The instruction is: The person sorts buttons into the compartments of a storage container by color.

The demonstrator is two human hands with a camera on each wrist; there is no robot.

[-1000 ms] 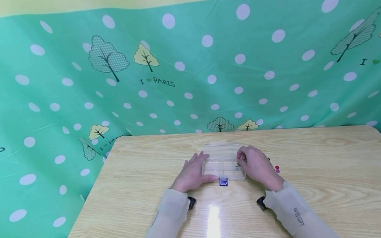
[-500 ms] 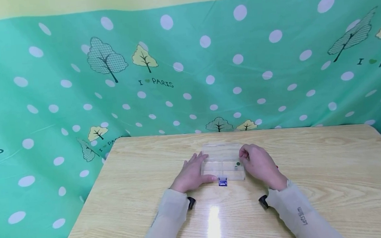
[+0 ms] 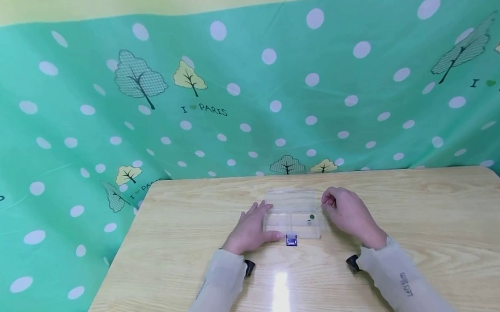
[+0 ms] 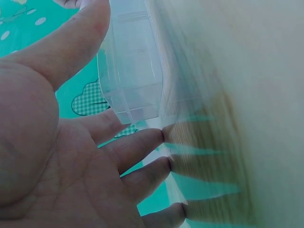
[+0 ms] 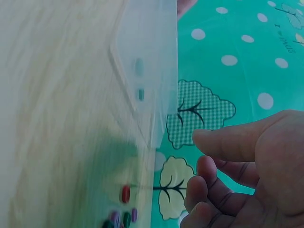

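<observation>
A clear plastic compartment box stands on the table with its transparent lid raised at the back and a blue latch at the front. In its right front compartment lies a dark green disc. My left hand rests along the box's left side, fingers spread and thumb by the front edge. Just right of the box hovers my right hand, fingers loosely curled. The right wrist view shows nothing between its thumb and fingers. Below that hand lie a red disc and several purple and green ones.
The wooden table reaches out on both sides of the box. Behind it hangs a green dotted cloth printed with trees. A bright reflection shows on the tabletop between my forearms.
My right hand has drawn back to the right, away from the box's right compartment. The green disc there now shows uncovered, while the loose discs are hidden behind the hand. My left hand stays put.
</observation>
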